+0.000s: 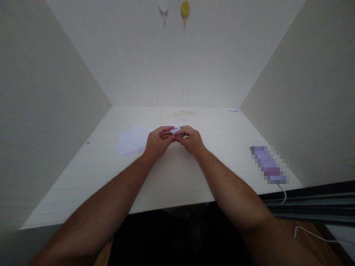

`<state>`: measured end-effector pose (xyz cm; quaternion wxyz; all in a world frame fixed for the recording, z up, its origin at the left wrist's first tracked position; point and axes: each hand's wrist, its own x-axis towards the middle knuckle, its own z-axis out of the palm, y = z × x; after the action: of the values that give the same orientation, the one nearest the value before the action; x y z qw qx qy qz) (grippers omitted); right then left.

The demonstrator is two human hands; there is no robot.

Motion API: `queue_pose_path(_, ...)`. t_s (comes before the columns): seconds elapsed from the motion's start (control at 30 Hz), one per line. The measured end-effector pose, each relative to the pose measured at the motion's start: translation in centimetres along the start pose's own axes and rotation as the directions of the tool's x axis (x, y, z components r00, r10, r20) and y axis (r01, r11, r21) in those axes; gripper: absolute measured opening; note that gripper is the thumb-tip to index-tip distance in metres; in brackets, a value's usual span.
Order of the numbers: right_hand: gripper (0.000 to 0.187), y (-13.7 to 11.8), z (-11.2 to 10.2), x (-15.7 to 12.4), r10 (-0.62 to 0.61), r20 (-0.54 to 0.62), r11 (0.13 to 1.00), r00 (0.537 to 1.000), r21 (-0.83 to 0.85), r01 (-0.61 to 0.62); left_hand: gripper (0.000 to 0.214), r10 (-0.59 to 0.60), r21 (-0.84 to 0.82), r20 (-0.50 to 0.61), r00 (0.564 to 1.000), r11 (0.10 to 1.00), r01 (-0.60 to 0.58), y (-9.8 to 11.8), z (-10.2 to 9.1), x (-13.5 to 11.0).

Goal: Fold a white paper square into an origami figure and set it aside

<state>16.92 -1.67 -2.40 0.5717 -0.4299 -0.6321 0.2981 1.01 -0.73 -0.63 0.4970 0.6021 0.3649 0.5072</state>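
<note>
Both hands meet over the middle of the white table, pinching a small folded piece of paper (175, 130) between them. My left hand (160, 140) has its fingers closed on the paper's left side. From the right, my right hand (190, 139) grips the same piece with thumb and fingers. The fingertips hide much of the paper's lower part. Just left of my left hand lie loose white paper sheets (131, 139), partly covered by that hand.
A pixelated flat device (267, 164) with a white cable (284, 195) lies at the table's right. Folded paper (235, 109) sits in the back right corner. Walls enclose three sides; a white hook (163, 6) and a yellow hook (185, 9) are on the back wall.
</note>
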Motion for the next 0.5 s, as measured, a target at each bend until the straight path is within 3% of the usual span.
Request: queue_pose_path(0.5, 0.016, -0.12, -0.18, 0.02, 0.012, 0.004, 1.000, 1.000, -0.021, -0.012, 0.042, 0.009, -0.006, -0.010, 1.000, 1.000, -0.009, -0.10, 0.10, 0.01)
